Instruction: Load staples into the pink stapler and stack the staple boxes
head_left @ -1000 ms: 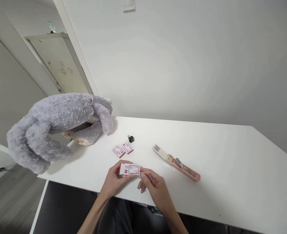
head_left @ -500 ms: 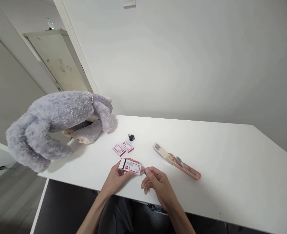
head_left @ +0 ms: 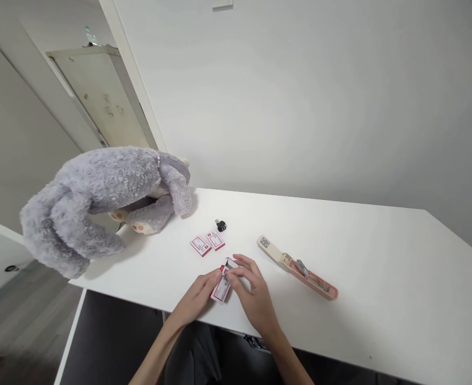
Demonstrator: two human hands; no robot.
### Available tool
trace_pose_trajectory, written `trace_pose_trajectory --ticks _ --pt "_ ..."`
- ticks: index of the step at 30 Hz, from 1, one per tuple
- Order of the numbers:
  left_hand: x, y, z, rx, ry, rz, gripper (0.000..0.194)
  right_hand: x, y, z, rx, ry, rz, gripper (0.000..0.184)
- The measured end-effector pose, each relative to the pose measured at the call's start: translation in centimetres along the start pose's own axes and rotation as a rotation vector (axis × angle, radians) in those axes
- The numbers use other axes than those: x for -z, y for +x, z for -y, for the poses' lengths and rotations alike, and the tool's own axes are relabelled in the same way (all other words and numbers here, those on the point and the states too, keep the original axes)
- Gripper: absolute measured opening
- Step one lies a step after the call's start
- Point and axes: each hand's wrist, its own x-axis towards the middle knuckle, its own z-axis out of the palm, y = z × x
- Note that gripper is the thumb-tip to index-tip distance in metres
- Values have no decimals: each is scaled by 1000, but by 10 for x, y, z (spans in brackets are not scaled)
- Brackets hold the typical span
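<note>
A small red-and-white staple box point(head_left: 220, 291) is tilted between my hands near the table's front edge. My left hand point(head_left: 199, 294) grips it from the left side. The fingers of my right hand point(head_left: 252, 291) are pinched at its upper end, where a dark opening shows. What lies inside the box is hidden. Two similar flat boxes, a left one point(head_left: 200, 246) and a right one point(head_left: 215, 240), rest just beyond. To the right lies a stapler, its cream top point(head_left: 271, 249) swung back from the pink base point(head_left: 312, 282).
A small black object with a metal tab point(head_left: 220, 225) sits behind the flat boxes. The large grey plush toy point(head_left: 111, 182) takes up the left end of the white table point(head_left: 380, 256). A wall point(head_left: 300, 107) runs along the back.
The staple box has turned from lying sideways to pointing away from me. My right hand has moved up onto its far end, which now shows open. The view has shifted slightly.
</note>
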Motion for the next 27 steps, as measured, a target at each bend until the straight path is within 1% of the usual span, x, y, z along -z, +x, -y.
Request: trace_pose_trajectory --ticks 4,9,13,16,19,23,27 --pt "-2 -3 -8 -8 5 1 44 -4 12 -8 -38 61 -67 25" --pt "-1 -3 -10 -17 29 6 45 -8 19 -9 -4 28 -139 22" --pt "0 0 -12 6 18 106 49 -9 19 -7 -19 38 -125 25" --pt "1 2 -13 9 -35 155 49 -8 17 -6 -83 102 -149 33" --pt "2 3 -11 19 -62 152 49 -7 16 -3 -124 125 -139 38" --pt "2 4 -7 30 -78 129 46 -7 16 0 -80 64 -65 33" --pt "2 3 -5 28 -92 125 45 -9 15 -1 -54 42 -61 29"
